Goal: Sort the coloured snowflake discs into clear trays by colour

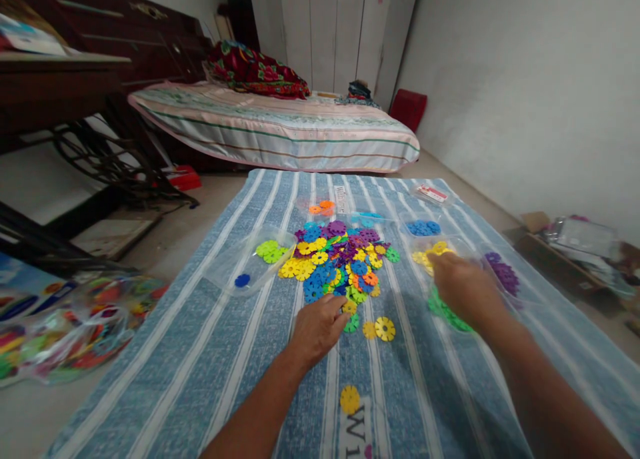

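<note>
A mixed heap of flower-shaped plastic discs (340,255) in several colours lies on the striped cloth. My left hand (320,327) rests at the heap's near edge, fingers curled together beside a yellow disc (349,306) and a green disc (352,323); whatever is in the fingers is hidden. Over the container of yellow discs (423,259) is my right hand (463,289), its fingers pointing down and smeared by motion. Green discs (447,312) lie just under that hand, purple discs (501,274) to its right, and blue discs (423,228) beyond it.
A clear tray (250,262) on the left holds lime discs (271,251) and one dark blue disc (243,280). Orange discs (323,208) sit behind the heap. Loose yellow discs (385,329) lie nearer me. Bagged plastic pieces (95,332) are on the floor; a bed (280,132) stands beyond.
</note>
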The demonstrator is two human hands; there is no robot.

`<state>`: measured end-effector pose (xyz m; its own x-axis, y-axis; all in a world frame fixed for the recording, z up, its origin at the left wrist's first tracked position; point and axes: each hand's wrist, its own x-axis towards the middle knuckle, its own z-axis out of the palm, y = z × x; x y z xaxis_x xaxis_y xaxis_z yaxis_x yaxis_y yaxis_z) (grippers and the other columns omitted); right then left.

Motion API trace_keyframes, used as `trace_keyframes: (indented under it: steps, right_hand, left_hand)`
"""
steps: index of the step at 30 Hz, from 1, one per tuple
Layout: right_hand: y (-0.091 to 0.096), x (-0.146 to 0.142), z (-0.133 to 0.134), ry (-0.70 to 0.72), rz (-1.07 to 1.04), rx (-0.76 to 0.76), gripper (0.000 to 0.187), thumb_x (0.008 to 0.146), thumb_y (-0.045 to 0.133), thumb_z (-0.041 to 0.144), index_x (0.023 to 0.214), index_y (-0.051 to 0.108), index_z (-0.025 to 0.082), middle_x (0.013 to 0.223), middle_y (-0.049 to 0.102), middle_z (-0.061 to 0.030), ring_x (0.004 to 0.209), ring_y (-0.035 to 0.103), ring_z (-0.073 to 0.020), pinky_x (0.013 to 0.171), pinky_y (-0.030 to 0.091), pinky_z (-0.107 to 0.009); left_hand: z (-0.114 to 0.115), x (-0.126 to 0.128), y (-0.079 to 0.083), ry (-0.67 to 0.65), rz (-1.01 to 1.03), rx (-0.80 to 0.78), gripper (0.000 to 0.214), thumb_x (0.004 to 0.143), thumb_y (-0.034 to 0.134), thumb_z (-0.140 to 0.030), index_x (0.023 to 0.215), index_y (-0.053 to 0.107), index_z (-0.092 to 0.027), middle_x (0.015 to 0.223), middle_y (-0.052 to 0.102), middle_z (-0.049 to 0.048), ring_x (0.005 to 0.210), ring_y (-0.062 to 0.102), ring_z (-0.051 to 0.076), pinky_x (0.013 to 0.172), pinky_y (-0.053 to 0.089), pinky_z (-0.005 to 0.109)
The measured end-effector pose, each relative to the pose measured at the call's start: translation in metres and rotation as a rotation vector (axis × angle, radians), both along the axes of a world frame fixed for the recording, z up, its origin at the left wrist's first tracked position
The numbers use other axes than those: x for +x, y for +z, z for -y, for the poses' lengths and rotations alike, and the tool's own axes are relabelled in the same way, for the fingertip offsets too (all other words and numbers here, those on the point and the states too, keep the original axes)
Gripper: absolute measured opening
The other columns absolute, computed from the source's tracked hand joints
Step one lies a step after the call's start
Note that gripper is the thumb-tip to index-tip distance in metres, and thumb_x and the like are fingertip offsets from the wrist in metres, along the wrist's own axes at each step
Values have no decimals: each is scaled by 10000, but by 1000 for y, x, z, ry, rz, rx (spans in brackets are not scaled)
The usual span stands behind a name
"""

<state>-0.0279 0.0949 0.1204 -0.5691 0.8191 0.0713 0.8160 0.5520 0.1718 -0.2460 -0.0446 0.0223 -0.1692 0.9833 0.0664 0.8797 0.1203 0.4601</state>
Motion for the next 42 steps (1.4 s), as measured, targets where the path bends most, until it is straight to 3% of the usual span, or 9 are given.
trace_keyframes:
  steps: [3, 10, 16, 23, 30, 32, 36, 38, 42]
  right_hand:
    - [6, 3, -10, -142, -112, 131, 360, 879, 382, 262, 1203, 510, 169, 1053, 614, -133, 847, 600, -231, 655, 432, -300]
    - [-47, -25, 55, 341, -172, -302, 189, 871, 444, 245, 924, 618, 196, 970, 605, -58, 914, 550, -171, 818, 412, -278]
    - [-71, -41, 82, 355, -133, -282, 167, 866, 477, 230, 955, 608, 177, 1029, 570, -84, 1024, 483, -223, 833, 399, -331]
    - [-79, -39, 82, 440, -144, -196, 204, 868, 412, 117, 879, 606, 177, 923, 572, -77, 925, 487, -212, 792, 390, -328]
    - [-75, -31, 70, 569, -434, -176, 234, 871, 393, 110, 807, 611, 167, 939, 600, -72, 908, 517, -168, 827, 417, -285]
    - [-62, -24, 52, 513, -490, -80, 251, 876, 387, 137, 800, 623, 170, 971, 613, -86, 940, 524, -176, 863, 412, -301]
    - [-36, -7, 13, 131, -536, 235, 267, 882, 387, 217, 957, 632, 143, 1006, 614, -131, 985, 529, -233, 904, 394, -376]
    - [-33, -4, 6, 48, -549, 281, 286, 883, 396, 248, 1034, 613, 140, 1009, 616, -132, 989, 534, -243, 901, 401, -388]
    - [-56, -21, 28, 306, -555, 107, 244, 890, 404, 235, 963, 630, 182, 1020, 613, -100, 996, 538, -203, 888, 431, -343]
  left_hand:
    - [0, 0, 1, 0, 2, -7, 218, 848, 473, -305, 1003, 609, -236, 833, 621, 9, 782, 570, 139, 673, 393, 238]
    - [0, 1, 4, -21, 7, -6, 250, 855, 462, -305, 1049, 599, -227, 856, 622, 15, 795, 569, 141, 699, 402, 245]
    - [0, 2, 7, -18, -13, -19, 260, 874, 431, -347, 1010, 618, -229, 859, 625, 21, 805, 569, 143, 705, 408, 242]
    - [0, 2, 5, -33, -14, -21, 253, 873, 432, -335, 1029, 604, -235, 913, 638, 22, 864, 579, 154, 725, 413, 250]
    - [1, 2, 3, -29, -13, -3, 235, 857, 472, -329, 1020, 608, -230, 910, 637, 19, 849, 576, 157, 725, 409, 257]
    - [0, 1, 4, -34, -5, -15, 234, 852, 479, -318, 1025, 607, -229, 922, 636, 20, 857, 576, 158, 730, 410, 258]
    - [0, 1, 6, -20, -1, -38, 221, 848, 480, -306, 1012, 608, -229, 898, 634, 17, 834, 578, 156, 712, 408, 256]
    - [0, 2, 7, -29, 2, -40, 209, 846, 480, -295, 997, 607, -225, 896, 632, 18, 853, 578, 162, 720, 408, 258]
    - [0, 1, 8, -45, 17, -47, 195, 843, 480, -290, 968, 614, -224, 876, 626, 17, 842, 573, 161, 717, 406, 257]
